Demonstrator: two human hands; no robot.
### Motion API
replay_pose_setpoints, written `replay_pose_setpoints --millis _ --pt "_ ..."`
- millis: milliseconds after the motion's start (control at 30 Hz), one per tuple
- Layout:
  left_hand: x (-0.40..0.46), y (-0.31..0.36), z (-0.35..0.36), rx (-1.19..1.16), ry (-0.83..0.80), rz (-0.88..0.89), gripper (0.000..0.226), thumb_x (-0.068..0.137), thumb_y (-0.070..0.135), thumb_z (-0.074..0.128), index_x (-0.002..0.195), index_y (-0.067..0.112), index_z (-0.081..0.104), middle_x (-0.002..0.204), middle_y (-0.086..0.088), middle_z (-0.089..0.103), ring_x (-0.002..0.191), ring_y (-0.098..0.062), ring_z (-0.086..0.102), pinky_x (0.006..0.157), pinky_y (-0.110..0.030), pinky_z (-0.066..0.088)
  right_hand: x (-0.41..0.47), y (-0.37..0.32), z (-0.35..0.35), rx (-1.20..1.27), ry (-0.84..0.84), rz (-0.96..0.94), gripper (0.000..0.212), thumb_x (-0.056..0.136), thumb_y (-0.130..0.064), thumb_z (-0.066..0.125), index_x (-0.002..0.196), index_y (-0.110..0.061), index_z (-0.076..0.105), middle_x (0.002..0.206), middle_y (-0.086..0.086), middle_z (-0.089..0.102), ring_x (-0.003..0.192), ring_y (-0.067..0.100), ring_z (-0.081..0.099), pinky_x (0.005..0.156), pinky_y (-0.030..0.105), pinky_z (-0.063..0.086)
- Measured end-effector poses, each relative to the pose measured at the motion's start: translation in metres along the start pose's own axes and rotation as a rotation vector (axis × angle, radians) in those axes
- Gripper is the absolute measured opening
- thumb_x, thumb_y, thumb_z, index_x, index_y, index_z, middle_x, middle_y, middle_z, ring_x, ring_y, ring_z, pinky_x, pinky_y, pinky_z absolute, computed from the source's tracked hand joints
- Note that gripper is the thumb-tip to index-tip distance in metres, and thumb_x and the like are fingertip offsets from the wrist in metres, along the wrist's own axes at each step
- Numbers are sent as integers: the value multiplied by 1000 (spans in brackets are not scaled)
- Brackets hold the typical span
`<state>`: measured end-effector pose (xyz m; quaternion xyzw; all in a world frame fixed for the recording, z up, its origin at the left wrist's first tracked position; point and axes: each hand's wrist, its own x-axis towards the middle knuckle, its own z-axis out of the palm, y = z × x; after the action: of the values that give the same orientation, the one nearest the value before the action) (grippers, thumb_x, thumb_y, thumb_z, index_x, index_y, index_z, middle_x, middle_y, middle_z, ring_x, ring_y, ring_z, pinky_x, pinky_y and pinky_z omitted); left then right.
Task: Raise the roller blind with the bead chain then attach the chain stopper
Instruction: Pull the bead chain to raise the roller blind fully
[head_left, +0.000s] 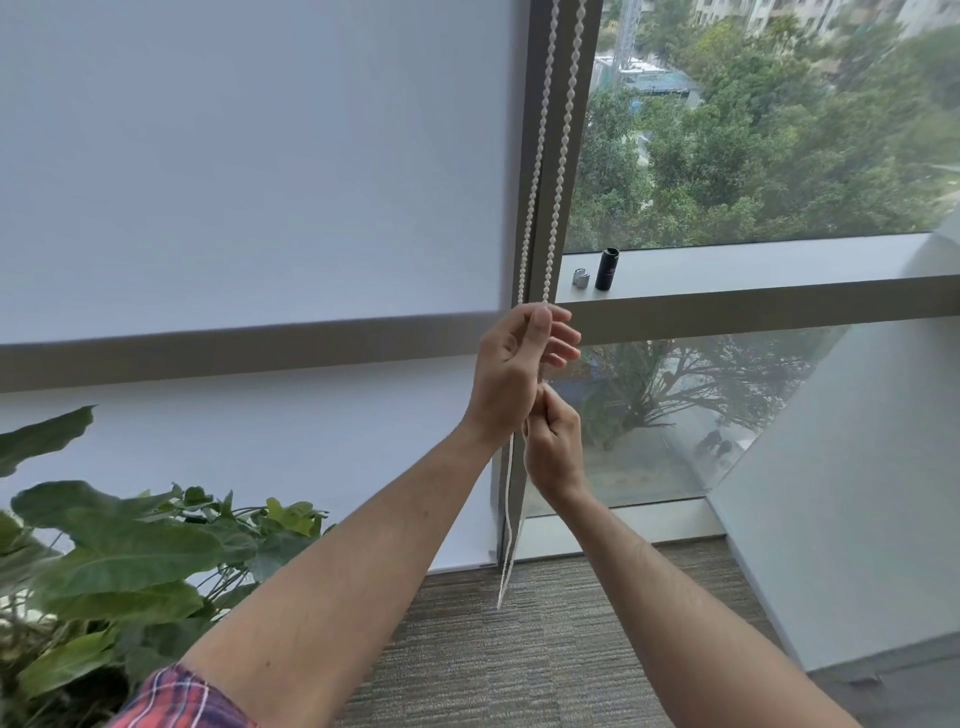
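At the window post (551, 156): found bead chain (560, 182) held in both hands.
Noted left hand (511, 374) curled round the strands in front of the post, right hand (556, 447) pinching them lower down the post. Recorded roller blind (249, 182) left of the post, covering upper pane; silver clip (581, 278) and black cylinder (606, 270) on sill (753, 260) right of the post, clear of bead chain.

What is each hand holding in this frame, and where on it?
Both hold the bead chain: the left hand pinches it higher up, and the right hand grips it directly beneath. Which strand cannot be told.
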<state>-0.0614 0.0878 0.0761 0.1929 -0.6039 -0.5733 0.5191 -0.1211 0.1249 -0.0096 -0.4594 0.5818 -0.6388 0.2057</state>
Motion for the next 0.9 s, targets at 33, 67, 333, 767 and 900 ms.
replay_pose_setpoints --millis 33,67,333,767,900 --pt "1 5 2 -21 -16 7 25 103 20 42 98 7 63 80 -10 67 68 -25 65 62 -31 52 -5 4 0 -10 -9 10 42 96 -17 41 59 -36 43 53 -14 42 52 7 32 51 34 28" --pt "2 9 4 -47 -32 5 25 103 20 42 99 8 63 78 -9 66 63 -24 63 57 -30 51 -11 9 -1 -18 -18 24 42 98 -19 40 59 -34 41 54 -12 39 53 9 31 51 37 27" --pt "-2 9 12 -120 -12 -43 35 103 28 40 80 15 62 49 14 36 44 -6 26 42 -22 22 -29 25 -10 -4 -124 132 41 99 -23 40 60 -32 43 58 -9 39 56 13 33 55 39 27" --pt "-19 -7 -8 -45 21 -98 38 103 25 42 70 17 62 43 5 34 39 -10 25 41 -27 20 7 -9 -45 -155 -551 226 46 60 -6 54 103 -13 67 103 11 72 103 25 67 85 38 55" --pt "-30 -10 -10 -33 48 -163 39 105 18 40 70 11 57 44 9 34 40 -6 27 43 -22 25 25 -38 -50 193 -490 220 41 65 -1 52 101 -17 66 87 -1 70 83 12 65 69 24 50"
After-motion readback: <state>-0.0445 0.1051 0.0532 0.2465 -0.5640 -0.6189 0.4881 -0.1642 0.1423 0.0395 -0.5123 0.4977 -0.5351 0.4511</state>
